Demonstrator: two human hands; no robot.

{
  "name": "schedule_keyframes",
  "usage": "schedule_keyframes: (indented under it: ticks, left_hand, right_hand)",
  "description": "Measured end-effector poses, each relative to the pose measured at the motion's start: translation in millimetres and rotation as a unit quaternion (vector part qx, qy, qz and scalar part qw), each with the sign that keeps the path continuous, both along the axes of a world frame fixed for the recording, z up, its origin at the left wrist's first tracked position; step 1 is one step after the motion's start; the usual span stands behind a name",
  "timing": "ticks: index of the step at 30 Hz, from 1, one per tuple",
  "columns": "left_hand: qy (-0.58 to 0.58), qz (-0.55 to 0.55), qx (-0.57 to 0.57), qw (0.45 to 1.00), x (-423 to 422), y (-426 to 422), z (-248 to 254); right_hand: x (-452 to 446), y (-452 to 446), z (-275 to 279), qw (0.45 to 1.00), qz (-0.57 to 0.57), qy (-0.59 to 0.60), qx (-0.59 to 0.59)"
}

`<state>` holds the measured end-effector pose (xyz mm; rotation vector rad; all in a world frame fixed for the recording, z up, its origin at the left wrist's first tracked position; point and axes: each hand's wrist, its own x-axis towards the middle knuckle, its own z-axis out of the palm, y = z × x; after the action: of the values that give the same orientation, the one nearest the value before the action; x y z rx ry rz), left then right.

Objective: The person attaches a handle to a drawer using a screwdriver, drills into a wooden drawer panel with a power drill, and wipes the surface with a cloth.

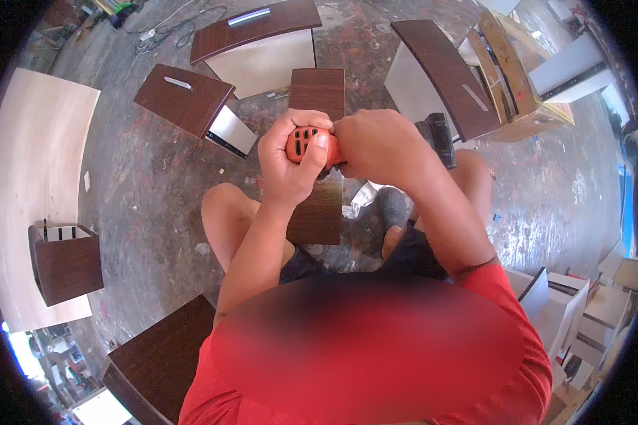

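Both my hands are on an orange and black power drill point(325, 147), held above a narrow dark wood-grain panel point(315, 223) between my legs. My left hand point(290, 152) is closed around the vented orange end, thumb across it. My right hand point(379, 145) is closed around what looks like the handle, with a black block point(441, 140), probably the battery, showing beyond it. The drill's tip is hidden beneath my hands, so I cannot tell whether it touches the panel.
Dark-fronted drawers with metal handles stand ahead: one at left point(184, 99), one behind point(259, 32) and one at right point(446, 78). A wooden frame point(507, 67) is beyond. A pale board point(42, 156) with a small brown box point(67, 265) lies left.
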<state>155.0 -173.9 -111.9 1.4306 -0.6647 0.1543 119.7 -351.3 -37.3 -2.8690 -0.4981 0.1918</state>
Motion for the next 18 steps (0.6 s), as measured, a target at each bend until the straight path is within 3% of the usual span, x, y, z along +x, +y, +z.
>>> schedule_keyframes:
  ticks: [18]
  left_hand:
    - [-0.017,-0.007,-0.017,1.0,-5,-9,31]
  right_hand:
    - [-9,-10,21,0.997,-0.003,-0.07,0.034]
